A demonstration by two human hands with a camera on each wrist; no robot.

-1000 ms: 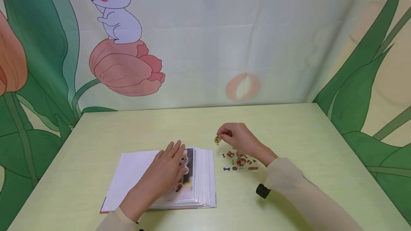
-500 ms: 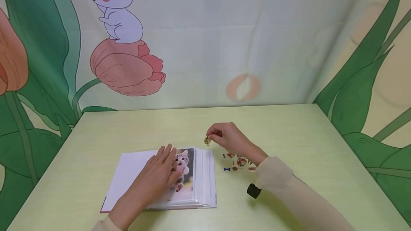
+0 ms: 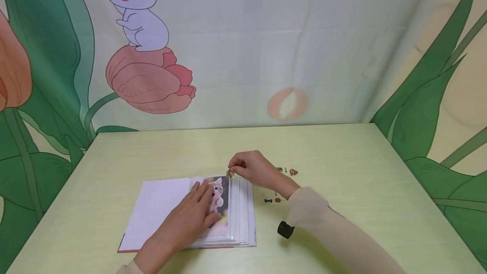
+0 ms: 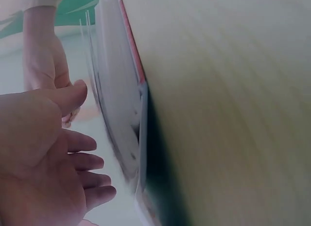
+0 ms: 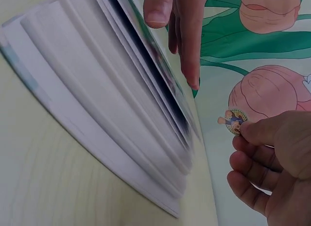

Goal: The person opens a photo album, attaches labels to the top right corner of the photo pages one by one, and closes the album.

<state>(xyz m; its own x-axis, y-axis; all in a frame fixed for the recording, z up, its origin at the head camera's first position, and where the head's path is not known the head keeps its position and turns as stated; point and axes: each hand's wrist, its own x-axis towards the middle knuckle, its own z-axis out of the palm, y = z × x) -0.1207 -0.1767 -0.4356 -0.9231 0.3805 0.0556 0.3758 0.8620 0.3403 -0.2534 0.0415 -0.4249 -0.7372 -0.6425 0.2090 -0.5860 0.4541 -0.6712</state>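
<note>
Pinching: our right hand [image 3: 252,168] holds a small round piece [image 5: 236,122] between thumb and forefinger, its other fingers curled.
Left hand [image 3: 190,212]: with fingers nearly straight and gripping nothing, we hold it over the kitten photo [image 3: 220,193], partly hiding it.
Open album [image 3: 163,202]: it lies beneath our left hand, its far edge near our right fingertips.
Blue bone-shaped piece [image 3: 268,201]: it lies nearer us than our right wrist.

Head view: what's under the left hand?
An open photo album, its kitten photo showing past the left hand. Whatever that hand covers is hidden.
</note>
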